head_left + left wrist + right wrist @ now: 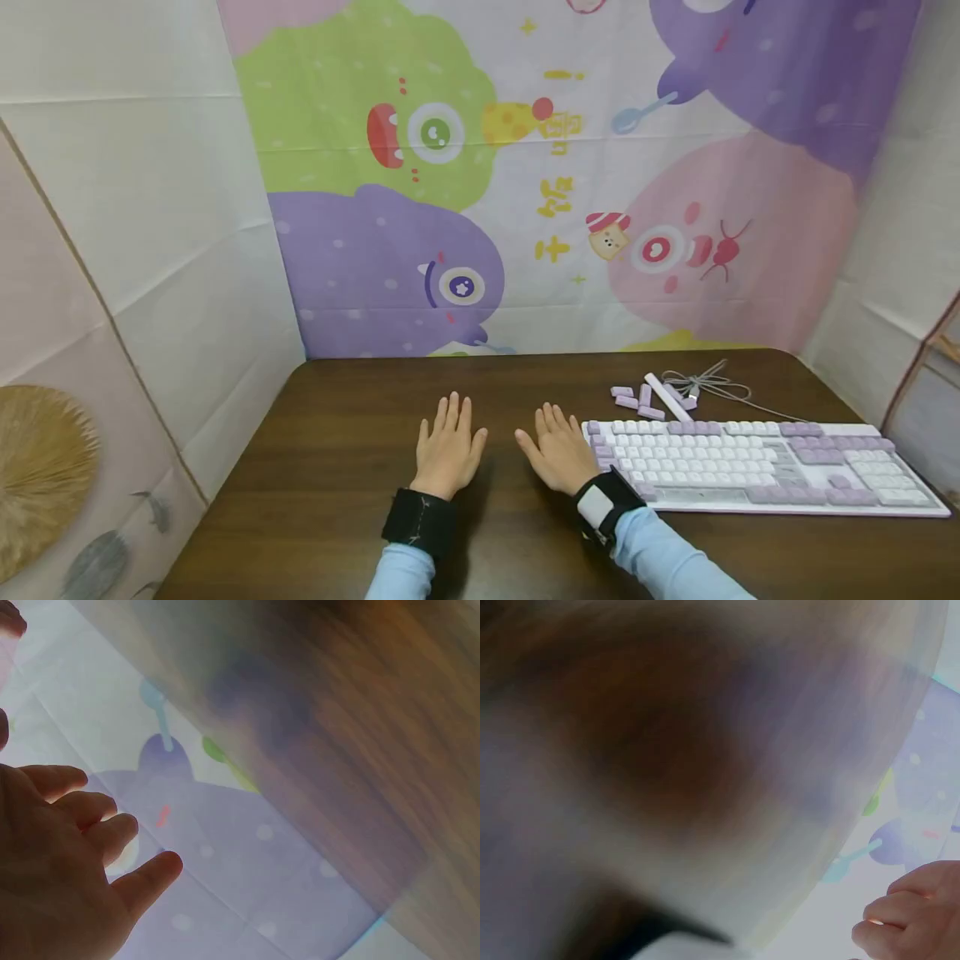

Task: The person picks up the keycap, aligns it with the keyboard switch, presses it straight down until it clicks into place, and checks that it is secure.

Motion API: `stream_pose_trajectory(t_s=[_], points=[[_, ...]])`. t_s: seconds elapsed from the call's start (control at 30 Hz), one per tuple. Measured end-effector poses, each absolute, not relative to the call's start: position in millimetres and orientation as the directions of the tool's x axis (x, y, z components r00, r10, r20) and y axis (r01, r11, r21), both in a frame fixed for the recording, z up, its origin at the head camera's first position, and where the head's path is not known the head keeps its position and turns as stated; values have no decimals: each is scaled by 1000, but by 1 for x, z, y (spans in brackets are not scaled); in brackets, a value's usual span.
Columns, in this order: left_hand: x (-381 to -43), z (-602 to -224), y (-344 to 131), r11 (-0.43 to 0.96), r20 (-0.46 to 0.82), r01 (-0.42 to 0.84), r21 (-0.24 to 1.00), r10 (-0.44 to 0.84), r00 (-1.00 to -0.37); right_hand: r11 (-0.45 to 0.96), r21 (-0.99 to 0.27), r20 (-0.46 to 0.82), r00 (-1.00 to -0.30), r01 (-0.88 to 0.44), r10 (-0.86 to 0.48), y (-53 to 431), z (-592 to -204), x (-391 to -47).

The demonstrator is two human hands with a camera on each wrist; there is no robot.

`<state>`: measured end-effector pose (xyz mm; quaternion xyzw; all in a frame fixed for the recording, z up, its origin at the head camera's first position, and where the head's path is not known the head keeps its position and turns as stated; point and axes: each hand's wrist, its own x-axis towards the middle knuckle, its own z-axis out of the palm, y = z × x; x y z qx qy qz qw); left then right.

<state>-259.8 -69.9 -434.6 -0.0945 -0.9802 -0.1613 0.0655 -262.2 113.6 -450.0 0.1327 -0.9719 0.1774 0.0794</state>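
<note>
White and lilac, the keyboard lies, in the head view, just right of the right hand, whose fingers reach out straight; the left hand, fingers extended, lies farther off. Left wrist: fingers slightly parted before patterned cloth. Right wrist: mostly blurred; finger spread cannot be told.

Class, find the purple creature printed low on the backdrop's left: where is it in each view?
Head: purple creature, left of centre, above the wooden tabletop.
Left wrist: purple creature, lower middle, partly behind the left hand.
Right wrist: purple creature, at the right edge.
Shared landmark: its light-blue spoon.
</note>
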Motion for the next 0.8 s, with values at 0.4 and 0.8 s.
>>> stream_pose_trajectory(t_s=[0.4, 0.8], points=[[-248, -430, -10, 908, 132, 233, 349, 199, -971, 945, -280, 424, -905, -171, -39, 180, -448, -254], [-234, -429, 54, 908, 30, 304, 288, 308, -951, 925, -337, 355, -887, 174, 296, 333, -438, -220]])
